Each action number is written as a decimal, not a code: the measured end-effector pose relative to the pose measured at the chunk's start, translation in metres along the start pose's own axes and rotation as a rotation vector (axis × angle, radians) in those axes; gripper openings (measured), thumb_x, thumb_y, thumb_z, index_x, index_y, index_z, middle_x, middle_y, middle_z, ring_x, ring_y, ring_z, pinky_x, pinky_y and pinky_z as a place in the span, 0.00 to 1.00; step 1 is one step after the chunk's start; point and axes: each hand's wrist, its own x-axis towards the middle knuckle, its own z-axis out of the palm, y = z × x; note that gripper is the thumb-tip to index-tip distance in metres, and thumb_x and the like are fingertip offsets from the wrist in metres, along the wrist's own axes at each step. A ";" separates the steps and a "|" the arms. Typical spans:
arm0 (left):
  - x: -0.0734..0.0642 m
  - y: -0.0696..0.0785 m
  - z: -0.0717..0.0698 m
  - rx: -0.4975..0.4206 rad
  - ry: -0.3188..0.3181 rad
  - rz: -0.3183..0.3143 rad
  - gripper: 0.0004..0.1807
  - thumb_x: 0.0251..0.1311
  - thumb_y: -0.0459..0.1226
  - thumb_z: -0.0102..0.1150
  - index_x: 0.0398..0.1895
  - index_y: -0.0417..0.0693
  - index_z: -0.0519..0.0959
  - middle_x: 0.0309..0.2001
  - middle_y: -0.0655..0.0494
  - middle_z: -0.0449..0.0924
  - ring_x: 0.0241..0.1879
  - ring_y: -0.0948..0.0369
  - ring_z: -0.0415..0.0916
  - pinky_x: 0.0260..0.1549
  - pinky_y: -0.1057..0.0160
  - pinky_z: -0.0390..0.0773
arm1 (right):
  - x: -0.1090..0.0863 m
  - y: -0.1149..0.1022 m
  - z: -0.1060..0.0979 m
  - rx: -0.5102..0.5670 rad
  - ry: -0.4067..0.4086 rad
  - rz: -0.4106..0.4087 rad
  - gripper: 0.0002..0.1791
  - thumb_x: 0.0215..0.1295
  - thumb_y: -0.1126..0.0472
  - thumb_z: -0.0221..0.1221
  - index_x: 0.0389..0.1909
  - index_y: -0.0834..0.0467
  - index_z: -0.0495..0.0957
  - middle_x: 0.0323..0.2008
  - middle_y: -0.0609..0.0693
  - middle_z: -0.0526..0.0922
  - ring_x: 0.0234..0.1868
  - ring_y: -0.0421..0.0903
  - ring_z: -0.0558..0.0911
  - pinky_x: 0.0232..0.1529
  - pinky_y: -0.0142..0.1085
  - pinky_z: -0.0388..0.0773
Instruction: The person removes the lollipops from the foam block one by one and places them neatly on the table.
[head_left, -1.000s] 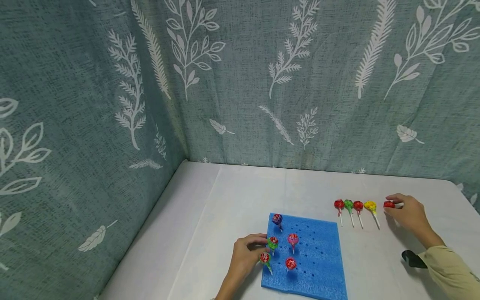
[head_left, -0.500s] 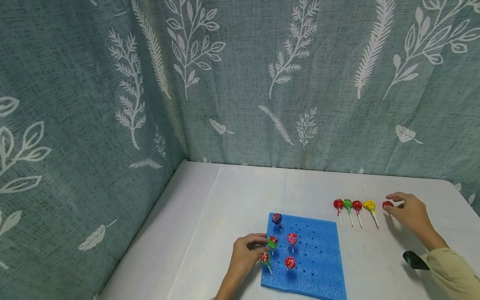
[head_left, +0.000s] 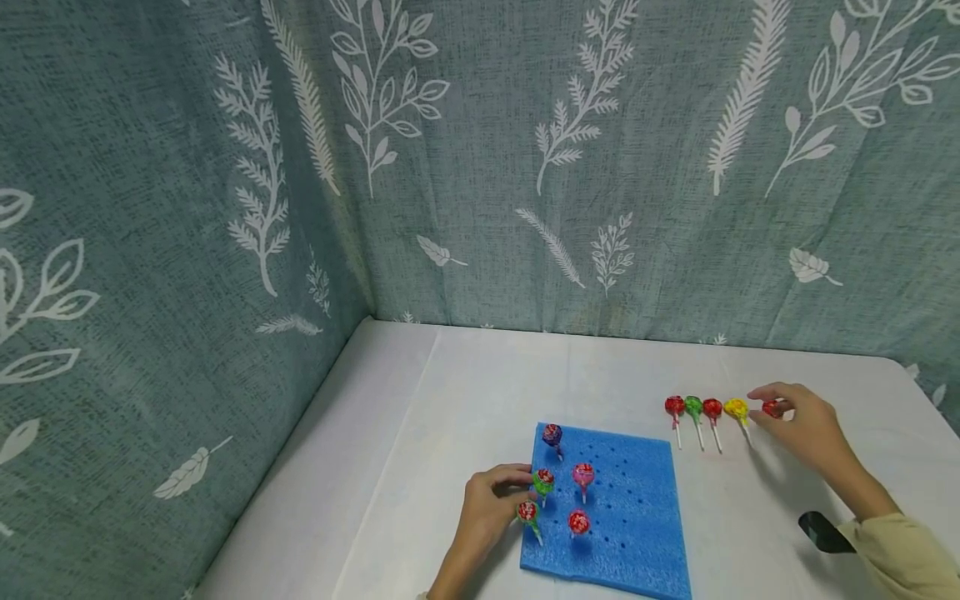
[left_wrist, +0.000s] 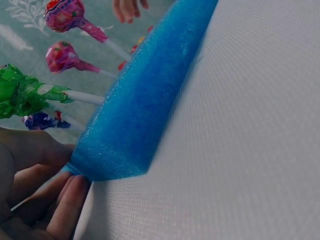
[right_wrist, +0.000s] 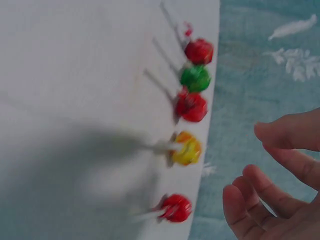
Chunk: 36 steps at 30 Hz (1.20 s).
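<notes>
My left hand point(head_left: 487, 504) pinches the left edge of a blue foam board point(left_wrist: 145, 85) between thumb and fingers. Standing on sticks in the board are a purple lollipop point(head_left: 552, 434), a pink lollipop point(head_left: 583, 475), a red lollipop point(head_left: 578, 522) and two green lollipops point(head_left: 543, 481). Over the right end of a lollipop row, my right hand point(head_left: 806, 423) hovers with thumb and fingers apart, holding nothing. Its fingertips overlap the yellow lollipop point(right_wrist: 186, 149) in the head view. Beside that lies another red lollipop point(right_wrist: 177, 207), partly hidden by the hand in the head view.
Left of the yellow lollipop lie a red lollipop point(head_left: 675, 405), a green lollipop point(head_left: 692, 406) and a second red one, sticks toward me. Rows of small holes dot the board. A leaf-patterned curtain point(head_left: 480, 250) hangs behind the white table point(head_left: 450, 392).
My right hand has let go of the rightmost red lollipop, now lying on the table, and shifted left toward the yellow one. The left hand has stayed at the board's edge.
</notes>
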 end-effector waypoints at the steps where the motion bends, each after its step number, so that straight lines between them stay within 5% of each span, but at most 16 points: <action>1: 0.000 0.000 0.000 0.001 0.000 0.000 0.09 0.43 0.27 0.71 0.30 0.44 0.85 0.41 0.55 0.84 0.44 0.59 0.80 0.44 0.66 0.77 | 0.000 -0.001 0.001 0.007 0.000 -0.008 0.17 0.57 0.54 0.66 0.46 0.54 0.78 0.43 0.58 0.75 0.40 0.56 0.75 0.28 0.42 0.71; 4: 0.000 0.000 0.000 -0.001 -0.002 0.003 0.09 0.43 0.27 0.71 0.30 0.44 0.85 0.41 0.54 0.84 0.44 0.59 0.80 0.44 0.66 0.78 | -0.002 -0.009 0.001 0.030 -0.003 -0.035 0.18 0.58 0.49 0.65 0.46 0.52 0.79 0.45 0.57 0.75 0.40 0.56 0.75 0.28 0.42 0.74; 10: 0.001 0.000 0.000 -0.012 -0.002 0.004 0.09 0.43 0.26 0.71 0.30 0.44 0.85 0.41 0.53 0.84 0.44 0.59 0.80 0.45 0.66 0.77 | -0.013 -0.072 -0.020 0.055 -0.011 -0.051 0.14 0.57 0.56 0.67 0.43 0.54 0.80 0.45 0.56 0.77 0.41 0.54 0.76 0.29 0.49 0.77; 17: 0.000 0.001 -0.001 -0.017 0.002 0.000 0.09 0.43 0.27 0.71 0.30 0.44 0.85 0.41 0.55 0.84 0.44 0.59 0.80 0.46 0.65 0.77 | -0.024 -0.140 -0.047 0.118 -0.050 -0.126 0.12 0.54 0.63 0.67 0.40 0.61 0.81 0.41 0.59 0.79 0.38 0.55 0.76 0.27 0.35 0.74; 36: -0.001 0.003 -0.002 -0.010 -0.007 -0.013 0.10 0.44 0.28 0.71 0.32 0.45 0.86 0.42 0.55 0.84 0.45 0.60 0.79 0.47 0.66 0.76 | -0.038 -0.189 -0.035 0.223 -0.069 -0.259 0.13 0.52 0.67 0.68 0.39 0.53 0.81 0.40 0.48 0.80 0.36 0.39 0.75 0.27 0.30 0.76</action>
